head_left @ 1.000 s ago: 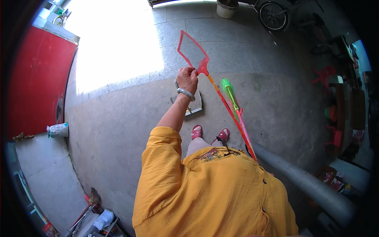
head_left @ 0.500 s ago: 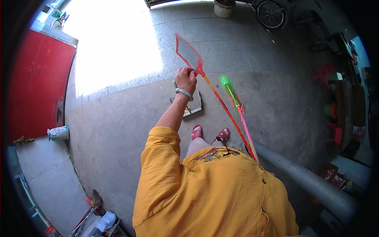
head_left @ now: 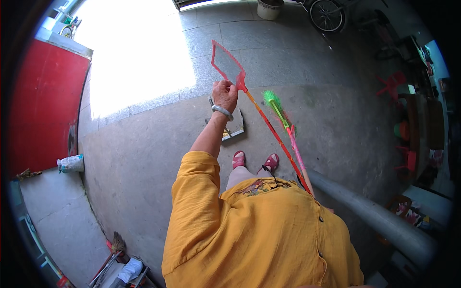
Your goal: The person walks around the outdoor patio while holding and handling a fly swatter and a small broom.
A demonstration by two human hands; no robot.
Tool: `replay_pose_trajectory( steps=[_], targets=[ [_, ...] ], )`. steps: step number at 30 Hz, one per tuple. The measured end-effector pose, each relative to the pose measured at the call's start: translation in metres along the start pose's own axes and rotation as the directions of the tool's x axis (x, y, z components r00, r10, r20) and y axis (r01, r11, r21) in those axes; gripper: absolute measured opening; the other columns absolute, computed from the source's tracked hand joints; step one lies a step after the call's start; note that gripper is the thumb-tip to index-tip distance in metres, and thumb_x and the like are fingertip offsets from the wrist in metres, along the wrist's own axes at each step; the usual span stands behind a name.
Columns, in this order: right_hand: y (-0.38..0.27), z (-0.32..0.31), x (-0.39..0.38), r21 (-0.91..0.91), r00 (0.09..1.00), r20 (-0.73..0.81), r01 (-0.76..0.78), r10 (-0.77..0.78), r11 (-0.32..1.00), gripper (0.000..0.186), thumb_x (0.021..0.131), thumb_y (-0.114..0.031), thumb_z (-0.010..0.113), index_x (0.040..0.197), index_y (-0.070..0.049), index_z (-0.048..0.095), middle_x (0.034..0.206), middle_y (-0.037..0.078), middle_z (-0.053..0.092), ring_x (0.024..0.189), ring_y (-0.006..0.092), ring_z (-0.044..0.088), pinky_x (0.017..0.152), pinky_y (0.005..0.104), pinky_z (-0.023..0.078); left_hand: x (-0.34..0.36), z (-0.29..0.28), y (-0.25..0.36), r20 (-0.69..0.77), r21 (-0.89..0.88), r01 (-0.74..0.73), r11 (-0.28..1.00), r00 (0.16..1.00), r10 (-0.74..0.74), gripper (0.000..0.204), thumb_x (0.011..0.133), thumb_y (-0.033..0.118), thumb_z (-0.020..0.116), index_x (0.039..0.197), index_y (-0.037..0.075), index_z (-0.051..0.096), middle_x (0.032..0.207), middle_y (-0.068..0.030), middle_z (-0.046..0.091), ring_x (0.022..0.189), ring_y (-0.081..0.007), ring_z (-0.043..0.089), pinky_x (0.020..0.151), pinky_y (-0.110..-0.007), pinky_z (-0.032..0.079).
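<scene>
My left hand [head_left: 224,95] reaches forward, a pale bangle on its wrist. Its fingers are closed at the base of a red see-through plastic head with a toothed edge [head_left: 241,79], like a large fly swatter. That head sits on a long red and orange pole [head_left: 272,127], slanting back to my waist. Beside it runs a pink-handled brush [head_left: 296,149] with bright green bristles. Both lower ends vanish behind my yellow shirt, where my right hand does not show. Beyond my feet, partly behind my left wrist, a flat dustpan-like tray [head_left: 234,137] lies on the floor.
A thick grey pipe [head_left: 370,204] crosses at the right. Left stand a red panel [head_left: 48,105] and a white bundle [head_left: 70,163]. A bucket [head_left: 269,9] and a bicycle wheel [head_left: 326,16] are at the far side; red stools [head_left: 391,86] and furniture line the right.
The brush's green head has shifted slightly left, closer to the red pole. My left hand keeps its grip on the red head; the whole view has moved only a little.
</scene>
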State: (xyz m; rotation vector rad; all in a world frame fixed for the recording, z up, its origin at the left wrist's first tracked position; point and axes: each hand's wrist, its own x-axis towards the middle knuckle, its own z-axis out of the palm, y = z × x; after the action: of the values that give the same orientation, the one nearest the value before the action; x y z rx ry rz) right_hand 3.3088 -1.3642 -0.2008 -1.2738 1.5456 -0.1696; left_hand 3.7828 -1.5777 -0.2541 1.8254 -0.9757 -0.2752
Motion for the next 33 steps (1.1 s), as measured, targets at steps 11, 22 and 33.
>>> replay_pose_trajectory(
  steps=[11,22,33],
  targets=[
    [0.003,0.000,-0.002,0.013,0.999,0.031,0.018,-0.019,1.000,0.016,0.078,-0.015,0.057,0.071,-0.001,0.058,0.061,-0.002,0.047,0.060,0.0070,0.045,0.053,0.0249,0.035,-0.001,0.003,-0.027,0.059,-0.385,0.182,0.905,0.983,-0.173,0.010,0.071,0.010,0.053,0.066,0.001,0.053,0.067,-0.0096,0.053,0.062,-0.0186,0.052,0.060,-0.030,0.043],
    [0.014,0.001,-0.013,0.162,0.990,0.097,0.081,-0.098,0.983,0.016,0.078,-0.015,0.057,0.071,-0.001,0.057,0.061,-0.002,0.046,0.060,0.0068,0.044,0.052,0.0252,0.034,-0.038,0.002,-0.130,0.241,0.323,0.441,0.837,0.817,-0.524,0.029,0.069,0.020,0.051,0.085,-0.002,0.063,0.082,-0.0193,0.062,0.073,-0.0259,0.062,0.070,-0.033,0.048],
    [-0.031,0.006,-0.007,0.236,0.983,0.115,0.116,-0.146,0.965,0.014,0.078,-0.014,0.060,0.072,-0.003,0.055,0.063,-0.004,0.046,0.060,0.0038,0.040,0.053,0.0200,0.033,-0.042,0.010,-0.163,0.052,0.214,0.721,0.659,0.665,-0.745,0.025,0.066,0.015,0.050,0.077,-0.003,0.064,0.065,-0.0168,0.062,0.059,-0.0279,0.060,0.061,-0.035,0.046]
  ],
)
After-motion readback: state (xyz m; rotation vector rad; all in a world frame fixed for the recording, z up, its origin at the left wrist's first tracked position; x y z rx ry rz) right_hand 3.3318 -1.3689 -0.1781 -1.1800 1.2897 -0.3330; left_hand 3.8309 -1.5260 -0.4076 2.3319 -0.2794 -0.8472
